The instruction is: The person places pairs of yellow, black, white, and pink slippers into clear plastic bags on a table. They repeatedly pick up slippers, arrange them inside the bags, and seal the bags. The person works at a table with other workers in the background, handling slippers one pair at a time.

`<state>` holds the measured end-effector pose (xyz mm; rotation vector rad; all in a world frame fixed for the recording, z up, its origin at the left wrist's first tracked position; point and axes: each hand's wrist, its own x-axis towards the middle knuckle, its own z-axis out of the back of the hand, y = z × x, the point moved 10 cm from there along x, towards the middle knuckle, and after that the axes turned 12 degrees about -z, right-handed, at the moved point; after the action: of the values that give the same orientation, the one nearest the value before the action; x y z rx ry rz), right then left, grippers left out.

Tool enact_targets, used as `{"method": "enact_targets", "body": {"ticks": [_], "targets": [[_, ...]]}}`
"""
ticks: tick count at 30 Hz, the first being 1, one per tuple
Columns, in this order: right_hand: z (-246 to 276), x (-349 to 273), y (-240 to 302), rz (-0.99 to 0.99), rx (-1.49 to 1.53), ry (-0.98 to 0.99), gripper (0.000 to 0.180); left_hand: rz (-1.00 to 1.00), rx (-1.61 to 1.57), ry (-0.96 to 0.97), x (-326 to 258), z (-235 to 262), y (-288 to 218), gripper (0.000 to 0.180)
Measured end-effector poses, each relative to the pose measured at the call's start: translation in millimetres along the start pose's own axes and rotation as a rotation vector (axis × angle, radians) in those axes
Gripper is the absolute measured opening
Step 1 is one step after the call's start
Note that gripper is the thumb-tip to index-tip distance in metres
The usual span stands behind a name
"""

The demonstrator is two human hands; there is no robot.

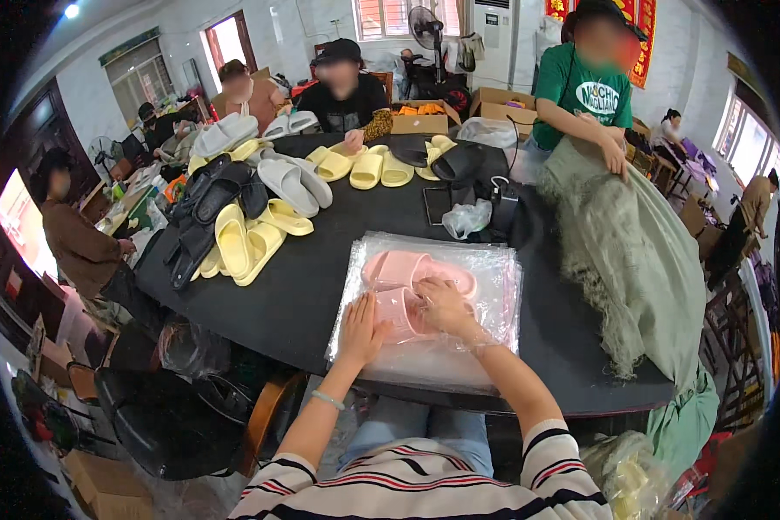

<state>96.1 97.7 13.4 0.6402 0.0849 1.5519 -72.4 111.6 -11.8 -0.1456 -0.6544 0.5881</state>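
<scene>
A pair of pink slippers (pixel 396 270) lies side by side on a stack of clear plastic bags (pixel 494 347) at the table's near edge. Shiny film shows around the slippers and by my right wrist. Whether the pair is fully inside a bag, I cannot tell. My left hand (pixel 361 329) rests flat and open on the plastic, against the toe end of the nearer slipper. My right hand (pixel 442 305) has its fingers bent over the slippers beside the straps, gripping them; its fingertips are partly hidden.
On the black table (pixel 321 251) sit yellow slippers (pixel 250 243), grey slippers (pixel 293 184) and black slippers (pixel 201 204). A phone (pixel 438 206) and a black box (pixel 504 208) lie beyond the bags. Grey-green fabric (pixel 624 251) drapes over the right side, before a person in green. A black chair (pixel 160 420) stands lower left.
</scene>
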Motion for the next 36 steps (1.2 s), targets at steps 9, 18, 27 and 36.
{"method": "enact_targets", "body": {"ticks": [9,18,27,36], "targets": [[30,12,-3,-0.068,0.08,0.02,0.02,0.015,0.009,0.029,-2,-6,1,0.068],[98,-61,-89,-0.164,0.015,-0.182,0.013,0.026,0.139,0.206,-3,-19,1,0.071],[223,-199,-225,-0.741,0.02,-0.551,0.017,0.081,0.201,0.276,-5,-23,2,0.076],[222,-179,-122,-0.815,1.213,-0.618,0.041,0.048,0.223,0.238,-2,-15,-6,0.083]]}}
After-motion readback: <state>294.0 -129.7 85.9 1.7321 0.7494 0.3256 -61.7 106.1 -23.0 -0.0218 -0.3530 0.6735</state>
